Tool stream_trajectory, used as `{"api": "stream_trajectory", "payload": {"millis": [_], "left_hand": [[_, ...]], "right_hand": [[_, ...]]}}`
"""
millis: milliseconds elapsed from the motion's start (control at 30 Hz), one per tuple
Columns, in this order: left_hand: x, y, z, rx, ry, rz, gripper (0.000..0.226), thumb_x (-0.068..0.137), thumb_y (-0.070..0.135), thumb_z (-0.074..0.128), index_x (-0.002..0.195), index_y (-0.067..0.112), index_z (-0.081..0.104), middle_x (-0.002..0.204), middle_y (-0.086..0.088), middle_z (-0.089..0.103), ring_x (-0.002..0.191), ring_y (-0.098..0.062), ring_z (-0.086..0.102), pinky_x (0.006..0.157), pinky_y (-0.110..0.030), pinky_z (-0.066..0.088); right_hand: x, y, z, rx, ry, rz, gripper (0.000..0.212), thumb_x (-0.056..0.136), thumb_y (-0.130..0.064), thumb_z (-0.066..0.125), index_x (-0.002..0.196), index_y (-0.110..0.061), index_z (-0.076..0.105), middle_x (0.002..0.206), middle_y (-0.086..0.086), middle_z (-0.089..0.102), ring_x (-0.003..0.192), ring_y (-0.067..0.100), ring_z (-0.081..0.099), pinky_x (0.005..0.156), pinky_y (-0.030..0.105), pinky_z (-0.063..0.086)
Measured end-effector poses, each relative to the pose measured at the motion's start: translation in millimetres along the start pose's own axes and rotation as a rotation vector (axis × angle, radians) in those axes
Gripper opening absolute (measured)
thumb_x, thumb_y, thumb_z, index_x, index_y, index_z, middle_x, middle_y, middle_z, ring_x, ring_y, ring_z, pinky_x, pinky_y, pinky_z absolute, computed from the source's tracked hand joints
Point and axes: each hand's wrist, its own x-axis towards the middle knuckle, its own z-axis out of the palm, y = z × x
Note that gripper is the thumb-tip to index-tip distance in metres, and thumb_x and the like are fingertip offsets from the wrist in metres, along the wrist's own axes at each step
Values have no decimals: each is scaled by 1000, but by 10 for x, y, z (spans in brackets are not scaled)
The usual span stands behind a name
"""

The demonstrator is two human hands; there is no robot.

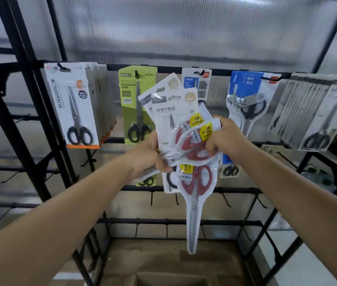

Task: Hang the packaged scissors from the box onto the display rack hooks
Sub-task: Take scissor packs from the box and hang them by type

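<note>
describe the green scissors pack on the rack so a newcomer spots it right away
Start at the top rail of the black display rack. The green scissors pack hangs second from its left end, just right of the white-and-orange packs. It alone has a lime-green card, holding black-handled scissors.

Bare forearms and hands [186,149] (no sleeves or gloves).

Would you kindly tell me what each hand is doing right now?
Left hand: grips the fanned scissor packs.
Right hand: grips a red-handled pack in the same bunch.
</note>
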Motion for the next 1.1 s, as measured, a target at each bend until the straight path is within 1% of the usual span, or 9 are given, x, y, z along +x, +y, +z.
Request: {"api": "stream_trajectory", "payload": {"millis": [167, 267, 400, 533, 633, 767, 933, 1000, 1100], "left_hand": [[58, -6, 138, -92, 66, 73, 90, 65, -23, 67, 134, 22, 33, 119, 4, 60, 108, -14, 60, 83, -27, 55], [95, -21, 207, -85, 81, 109, 95, 62, -4, 78, 139, 17, 27, 134, -5, 52, 118, -18, 57, 93, -35, 52], [152, -31, 227, -32, 110, 183, 81, 67, -12, 76, 136, 10, 39, 127, -10, 60, 115, -25, 60, 97, -45, 48], [166, -61, 180, 3, 156, 196, 76, 65, -12, 77, 132, 5, 44, 123, -12, 62, 112, -27, 61, 97, -46, 48], [141, -89, 142, -37, 183, 156, 78, 64, -8, 78, 132, 6, 43, 125, -13, 61, 114, -29, 60, 99, -51, 45], [115, -126, 140, -66, 182, 140, 73, 64, -10, 77, 129, 3, 46, 120, -15, 64, 110, -30, 62, 97, -50, 47], [98, -178, 170, -110, 206, 129, 78, 56, 1, 81, 127, 5, 48, 117, -14, 65, 107, -30, 64, 95, -48, 49], [99, -191, 178, -136, 207, 155, 71, 59, -3, 78, 124, 4, 51, 112, -13, 68, 103, -28, 66, 89, -41, 53], [117, -197, 153, -213, 271, 184, 64, 64, -10, 72, 124, 3, 53, 108, -11, 70, 98, -25, 68, 81, -35, 57]], "right_hand": [[80, -52, -57, -23, 37, -34, 35, 51, 23, 54, 65, -9, 52, 55, 1, 48, 54, 17, 44, 44, 18, 35], [113, -73, -69, 1, 23, -62, 37, 52, 23, 53, 66, -11, 53, 56, 0, 49, 54, 16, 45, 42, 17, 36], [142, -55, -101, 37, -1, -73, 41, 52, 25, 53, 64, -14, 54, 48, -5, 47, 46, 12, 42, 36, 12, 33], [136, 8, -139, 77, -76, -119, 51, 51, 23, 58, 78, -20, 60, 66, -1, 58, 59, 15, 54, 43, 19, 43], [167, 96, -197, 271, -225, -126, 68, 52, 24, 63, 101, -23, 60, 99, 8, 66, 83, 24, 67, 58, 32, 54], [195, 222, -225, 396, -337, -78, 88, 49, 3, 81, 127, -23, 49, 119, 11, 59, 95, 26, 67, 68, 36, 56], [184, 421, -207, 661, -305, 33, 80, 63, -22, 73, 137, -15, 42, 129, 17, 55, 99, 31, 63, 88, 45, 50], [155, 501, -227, 764, -369, 64, 84, 63, -35, 78, 135, -9, 44, 121, 16, 57, 97, 31, 58, 86, 43, 49], [77, 615, -260, 712, -448, 145, 100, 43, -56, 85, 127, -13, 51, 107, 10, 63, 93, 28, 63, 78, 41, 56]]}}
